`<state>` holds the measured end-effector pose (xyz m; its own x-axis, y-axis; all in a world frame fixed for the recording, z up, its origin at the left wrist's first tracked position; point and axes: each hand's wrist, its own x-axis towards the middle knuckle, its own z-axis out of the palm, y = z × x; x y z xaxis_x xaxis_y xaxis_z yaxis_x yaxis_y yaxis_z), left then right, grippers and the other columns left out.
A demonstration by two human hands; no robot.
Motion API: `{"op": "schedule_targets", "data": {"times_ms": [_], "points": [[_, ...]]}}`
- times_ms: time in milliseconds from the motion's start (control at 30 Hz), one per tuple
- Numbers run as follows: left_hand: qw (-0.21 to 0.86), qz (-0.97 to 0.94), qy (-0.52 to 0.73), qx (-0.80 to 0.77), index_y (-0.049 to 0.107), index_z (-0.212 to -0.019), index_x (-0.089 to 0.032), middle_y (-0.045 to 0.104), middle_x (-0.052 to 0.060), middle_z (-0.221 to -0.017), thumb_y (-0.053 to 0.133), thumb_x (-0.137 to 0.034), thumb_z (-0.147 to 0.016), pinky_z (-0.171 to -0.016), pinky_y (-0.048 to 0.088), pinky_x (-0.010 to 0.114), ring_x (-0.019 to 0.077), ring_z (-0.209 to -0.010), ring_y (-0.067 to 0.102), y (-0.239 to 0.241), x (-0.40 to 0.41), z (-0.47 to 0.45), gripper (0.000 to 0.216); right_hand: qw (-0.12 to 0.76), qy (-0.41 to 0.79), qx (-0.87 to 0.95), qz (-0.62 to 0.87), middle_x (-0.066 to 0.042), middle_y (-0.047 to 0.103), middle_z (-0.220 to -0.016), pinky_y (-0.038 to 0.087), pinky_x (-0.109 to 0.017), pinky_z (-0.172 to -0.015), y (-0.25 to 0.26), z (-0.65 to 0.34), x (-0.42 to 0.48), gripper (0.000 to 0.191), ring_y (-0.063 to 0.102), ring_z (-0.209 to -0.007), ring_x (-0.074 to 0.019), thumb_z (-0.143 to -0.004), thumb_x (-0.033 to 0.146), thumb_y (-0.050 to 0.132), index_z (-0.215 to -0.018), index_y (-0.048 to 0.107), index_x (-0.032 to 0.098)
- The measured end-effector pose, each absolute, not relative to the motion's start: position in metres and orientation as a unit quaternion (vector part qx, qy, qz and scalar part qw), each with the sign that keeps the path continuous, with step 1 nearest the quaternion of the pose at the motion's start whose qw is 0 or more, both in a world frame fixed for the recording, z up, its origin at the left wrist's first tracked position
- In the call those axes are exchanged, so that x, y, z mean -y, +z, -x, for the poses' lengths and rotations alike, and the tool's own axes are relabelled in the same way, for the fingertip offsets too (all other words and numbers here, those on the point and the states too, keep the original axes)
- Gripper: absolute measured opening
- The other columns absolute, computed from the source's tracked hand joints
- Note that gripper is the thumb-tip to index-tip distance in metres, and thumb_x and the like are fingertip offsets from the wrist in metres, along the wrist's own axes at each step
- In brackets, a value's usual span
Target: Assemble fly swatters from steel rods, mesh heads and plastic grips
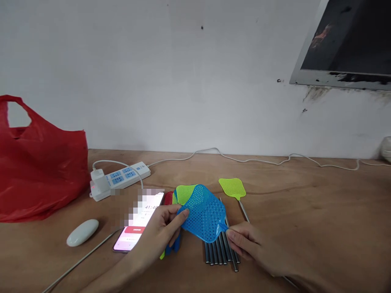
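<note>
My left hand (161,234) pinches the left edge of a blue perforated swatter head (204,213), lifted a little above the wooden table (305,211). My right hand (253,246) grips the head's narrow neck at its lower right corner. Under the blue head lies a stack of other swatter heads, green (183,193) and red (168,198). Several metal rods (219,251) lie side by side below the blue head, between my hands. An assembled green swatter (232,188) with a metal handle rests just behind.
A phone (139,226) with a lit screen lies left of my left hand. A white power strip (120,179) and its cable sit behind it. A red plastic bag (36,167) stands far left, a white oval object (82,232) near it.
</note>
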<state>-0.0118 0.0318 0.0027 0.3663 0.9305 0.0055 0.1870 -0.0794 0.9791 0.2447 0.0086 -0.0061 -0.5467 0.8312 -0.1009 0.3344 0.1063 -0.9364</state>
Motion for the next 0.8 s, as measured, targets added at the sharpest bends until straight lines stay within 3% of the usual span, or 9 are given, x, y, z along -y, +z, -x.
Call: {"op": "schedule_targets", "data": {"times_ms": [167, 367, 467, 500, 567, 667, 800], "points": [[0.526, -0.618, 0.392, -0.433, 0.054, -0.064, -0.019, 0.031, -0.011, -0.038, 0.057, -0.061, -0.088, -0.035, 0.025, 0.016, 0.0053, -0.034, 0.023, -0.004, -0.03, 0.009, 0.048, 0.225, 0.524, 0.705, 0.421, 0.005, 0.038, -0.052, 0.024, -0.025, -0.048, 0.004, -0.242, -0.007, 0.062, 0.031, -0.049, -0.0092, -0.093, 0.071, 0.036, -0.058, 0.043, 0.021], [0.506, -0.517, 0.53, -0.443, 0.057, -0.077, -0.019, 0.038, -0.009, -0.055, 0.068, -0.062, -0.081, -0.039, 0.025, 0.014, 0.0062, -0.044, 0.032, -0.004, -0.039, 0.014, 0.045, 0.27, 0.758, 0.52, 0.286, 0.012, 0.029, -0.036, 0.014, -0.021, -0.029, -0.014, -0.247, -0.014, 0.052, 0.018, -0.029, -0.0054, -0.087, 0.062, 0.059, -0.058, 0.042, 0.023], [0.472, -0.478, 0.585, -0.454, 0.054, -0.074, -0.019, 0.042, -0.009, -0.06, 0.076, -0.062, -0.073, -0.04, 0.025, 0.013, 0.0055, -0.047, 0.032, 0.003, -0.048, 0.018, 0.048, 0.332, 0.782, 0.454, 0.269, 0.013, 0.026, -0.033, 0.015, -0.018, -0.027, -0.02, -0.25, -0.021, 0.048, 0.015, -0.026, -0.0045, -0.086, 0.057, 0.063, -0.059, 0.043, 0.023], [0.475, -0.485, 0.575, -0.456, 0.054, -0.073, -0.019, 0.036, -0.01, -0.057, 0.074, -0.063, -0.074, -0.039, 0.022, 0.013, 0.0053, -0.045, 0.027, 0.005, -0.05, 0.018, 0.049, 0.364, 0.771, 0.439, 0.282, 0.013, 0.026, -0.034, 0.015, -0.017, -0.027, -0.019, -0.251, -0.023, 0.048, 0.014, -0.026, -0.0038, -0.086, 0.056, 0.064, -0.059, 0.044, 0.022], [0.498, -0.525, 0.521, -0.453, 0.052, -0.07, -0.019, 0.029, -0.011, -0.053, 0.07, -0.065, -0.077, -0.038, 0.017, 0.014, 0.0052, -0.043, 0.022, 0.004, -0.05, 0.017, 0.05, 0.427, 0.73, 0.422, 0.326, 0.011, 0.036, -0.039, 0.014, -0.016, -0.028, -0.016, -0.25, -0.026, 0.046, 0.014, -0.027, -0.0016, -0.084, 0.057, 0.065, -0.062, 0.05, 0.02], [0.521, -0.586, 0.431, -0.447, 0.054, -0.068, -0.019, 0.03, -0.011, -0.047, 0.062, -0.066, -0.082, -0.037, 0.015, 0.016, 0.0056, -0.04, 0.021, -0.003, -0.045, 0.012, 0.05, 0.489, 0.648, 0.428, 0.397, 0.004, 0.059, -0.062, 0.014, -0.016, -0.031, -0.009, -0.248, -0.024, 0.039, 0.019, -0.03, 0.001, -0.083, 0.057, 0.065, -0.077, 0.062, 0.018], [0.496, -0.627, 0.396, -0.45, 0.051, -0.063, -0.019, 0.035, -0.01, -0.041, 0.058, -0.063, -0.087, -0.037, 0.02, 0.017, 0.0061, -0.038, 0.026, -0.011, -0.041, 0.01, 0.051, 0.474, 0.632, 0.433, 0.435, -0.004, 0.072, -0.087, 0.012, -0.017, -0.033, -0.003, -0.245, -0.018, 0.039, 0.022, -0.032, 0.0029, -0.08, 0.057, 0.067, -0.089, 0.072, 0.019]]}}
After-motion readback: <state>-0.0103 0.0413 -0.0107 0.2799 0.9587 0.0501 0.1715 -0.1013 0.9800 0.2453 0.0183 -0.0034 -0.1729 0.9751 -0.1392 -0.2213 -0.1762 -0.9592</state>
